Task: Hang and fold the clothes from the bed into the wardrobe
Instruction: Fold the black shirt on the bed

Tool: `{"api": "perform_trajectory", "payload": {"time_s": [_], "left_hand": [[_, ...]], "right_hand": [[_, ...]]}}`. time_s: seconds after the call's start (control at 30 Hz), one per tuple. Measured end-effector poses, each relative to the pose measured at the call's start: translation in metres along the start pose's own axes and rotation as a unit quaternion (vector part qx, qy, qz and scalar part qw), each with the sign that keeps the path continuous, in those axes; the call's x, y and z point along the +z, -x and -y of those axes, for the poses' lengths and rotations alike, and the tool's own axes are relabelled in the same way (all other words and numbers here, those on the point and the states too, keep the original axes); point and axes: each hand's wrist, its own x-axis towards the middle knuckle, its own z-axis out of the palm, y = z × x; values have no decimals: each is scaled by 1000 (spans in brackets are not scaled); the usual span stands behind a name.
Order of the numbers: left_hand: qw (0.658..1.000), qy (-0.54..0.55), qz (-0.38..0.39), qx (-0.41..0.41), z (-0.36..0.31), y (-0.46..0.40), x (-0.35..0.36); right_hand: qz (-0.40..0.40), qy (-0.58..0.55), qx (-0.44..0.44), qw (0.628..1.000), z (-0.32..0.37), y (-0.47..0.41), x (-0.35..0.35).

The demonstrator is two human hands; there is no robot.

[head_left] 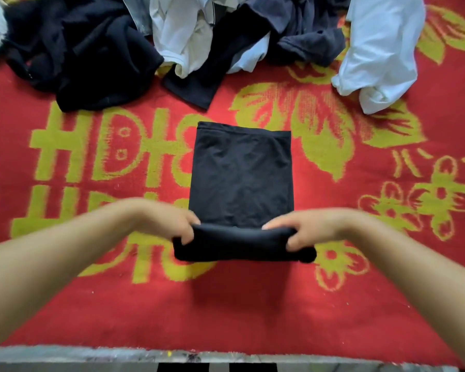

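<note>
A black garment (240,175) lies folded into a narrow rectangle on the red and yellow bed cover (118,291). Its near end is lifted and doubled over into a thick roll. My left hand (172,224) grips the left end of that roll. At the right end my right hand (293,232) holds it the same way, fingers over the top and thumb under. The far end of the garment rests flat on the cover.
A heap of unfolded clothes sits along the far side: dark garments (86,49), white ones (183,33) in the middle, a dark blue piece (306,36), and a white shirt (379,49) at the right. The bed's near edge (118,355) runs along the bottom.
</note>
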Motion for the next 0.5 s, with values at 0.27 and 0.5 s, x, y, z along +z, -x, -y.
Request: {"api": "perform_trajectory", "payload": {"time_s": [0.27, 0.5], "left_hand": [[859, 252, -440, 74, -37, -62, -123], [768, -245, -591, 45, -44, -130, -36]], "right_hand": [[-457, -120, 58, 879, -17, -54, -117], [-512, 233, 57, 825, -2, -122, -38]]}}
